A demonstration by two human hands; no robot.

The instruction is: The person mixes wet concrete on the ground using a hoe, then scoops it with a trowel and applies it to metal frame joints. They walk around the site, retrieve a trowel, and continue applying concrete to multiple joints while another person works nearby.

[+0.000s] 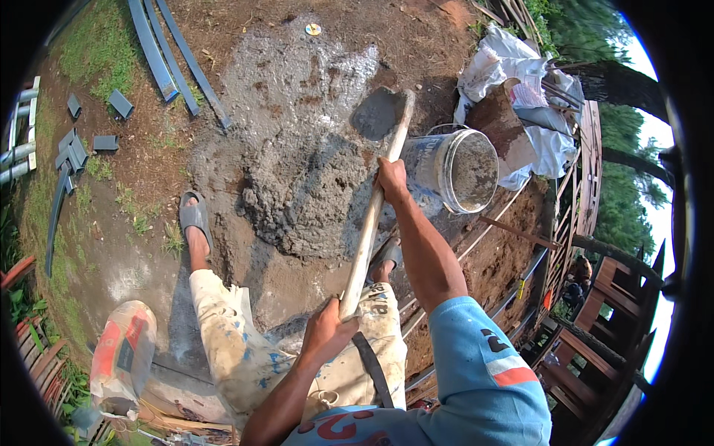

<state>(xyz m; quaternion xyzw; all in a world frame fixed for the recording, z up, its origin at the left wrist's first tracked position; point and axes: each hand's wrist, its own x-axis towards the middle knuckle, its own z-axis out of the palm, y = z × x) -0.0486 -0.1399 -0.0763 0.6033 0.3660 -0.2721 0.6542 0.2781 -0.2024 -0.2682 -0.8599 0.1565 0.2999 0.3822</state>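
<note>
Both my hands grip the long wooden handle of a hoe point(370, 230), which slants from my lap up to the far right. My left hand point(327, 331) is closed round its near end. Farther up, my right hand point(392, 181) is wrapped round the handle. The hoe's grey, mortar-coated blade point(374, 114) rests at the far edge of the mix. A heap of wet grey mortar point(305, 201) lies on the ground before my feet, left of the handle. Just right of my right hand, a white bucket point(451, 169) stands tilted in view, with grey residue inside.
White sacks point(513, 70) and a brown sheet point(506, 126) lie beyond the bucket. Grey metal channels point(160, 56) and short offcuts point(73, 151) lie at left. A cement bag point(125, 349) stands near my left leg. A wooden fence point(584, 178) runs along the right.
</note>
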